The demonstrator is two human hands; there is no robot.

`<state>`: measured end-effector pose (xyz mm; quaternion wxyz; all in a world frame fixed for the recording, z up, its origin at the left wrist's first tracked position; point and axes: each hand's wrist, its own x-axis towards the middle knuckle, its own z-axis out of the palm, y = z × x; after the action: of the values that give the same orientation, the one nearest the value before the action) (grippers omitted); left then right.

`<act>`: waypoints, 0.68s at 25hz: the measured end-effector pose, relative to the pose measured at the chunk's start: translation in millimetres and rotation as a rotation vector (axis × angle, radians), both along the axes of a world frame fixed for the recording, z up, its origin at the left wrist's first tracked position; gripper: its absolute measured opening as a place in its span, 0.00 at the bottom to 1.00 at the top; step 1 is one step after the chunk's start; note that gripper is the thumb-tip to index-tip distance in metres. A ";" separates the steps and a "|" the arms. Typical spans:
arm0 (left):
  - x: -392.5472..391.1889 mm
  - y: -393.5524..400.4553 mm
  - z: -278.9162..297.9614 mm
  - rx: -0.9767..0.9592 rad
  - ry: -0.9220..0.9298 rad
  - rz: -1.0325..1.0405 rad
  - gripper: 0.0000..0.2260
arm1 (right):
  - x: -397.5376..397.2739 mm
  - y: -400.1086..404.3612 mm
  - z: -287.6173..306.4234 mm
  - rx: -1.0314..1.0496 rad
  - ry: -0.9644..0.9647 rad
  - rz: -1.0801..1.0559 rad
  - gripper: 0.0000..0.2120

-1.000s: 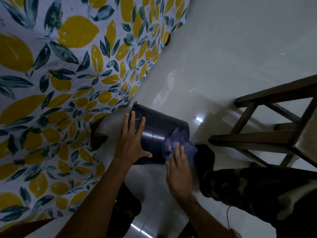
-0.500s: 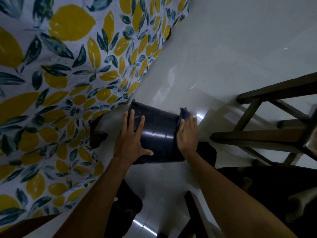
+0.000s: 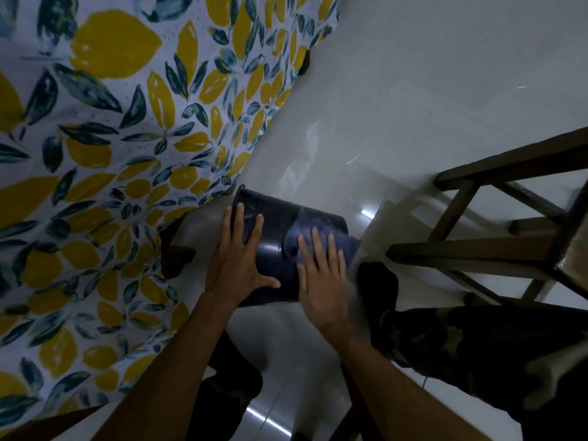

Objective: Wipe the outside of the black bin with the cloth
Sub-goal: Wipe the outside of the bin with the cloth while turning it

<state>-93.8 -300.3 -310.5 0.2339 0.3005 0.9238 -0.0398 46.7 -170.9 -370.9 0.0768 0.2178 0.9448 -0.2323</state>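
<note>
A person seen from their own head, looking down: 2 bare forearms with no sleeves, watch or rings in view, ending in the left hand (image 3: 237,265) and the right hand (image 3: 321,281), each showing 5 fingers with short nails. The legs wear dark camouflage trousers (image 3: 477,345) in mottled olive, brown and black patches, with a paler patch of fabric near the lower right edge. A dark sock (image 3: 378,281) covers the foot below the trouser leg
</note>
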 end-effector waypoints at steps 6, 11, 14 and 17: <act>15.1 -3.1 6.1 0.024 0.001 0.062 0.66 | -72.5 69.2 -13.2 -0.368 -0.213 -0.631 0.22; 65.5 -19.2 13.1 0.148 0.041 0.125 0.66 | -34.9 57.6 9.1 -0.537 -0.099 -0.747 0.20; 71.6 -16.0 19.6 0.313 0.074 0.185 0.63 | -16.4 55.5 20.6 -0.612 -0.007 -0.818 0.20; 68.4 -8.2 25.5 0.450 0.117 0.320 0.60 | -9.1 55.1 38.0 -0.750 0.090 -0.849 0.18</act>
<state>-25.4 -308.5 -285.1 0.1110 0.1922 0.9571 0.1865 37.6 -115.8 -333.0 0.0082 0.5263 0.6294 -0.5717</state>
